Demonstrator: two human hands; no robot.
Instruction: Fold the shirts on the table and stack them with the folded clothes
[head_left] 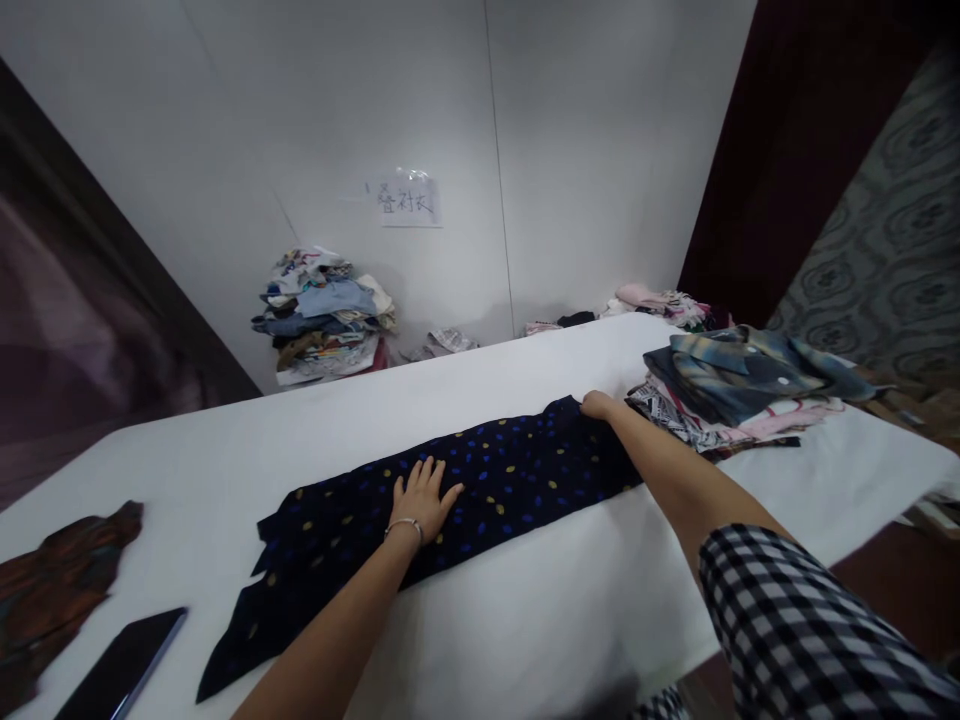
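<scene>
A dark navy shirt (517,470) with blue and yellow spots lies in a long, narrow strip across the white table. My left hand (424,500), wearing a bracelet, rests flat on its middle with the fingers spread. At the shirt's far right corner, my right hand (596,404) is closed on the cloth edge; its fingertips are mostly hidden. The strip's left end is uneven, with one flap spreading toward the table's near side, partly behind my left forearm.
A pile of clothes (750,375) stands on the right of the white table (525,620). At the left lie a phone (124,665) and a brown patterned garment (60,590). Beyond the table's back edge, another clothes pile (326,315) sits below a paper sign (409,200).
</scene>
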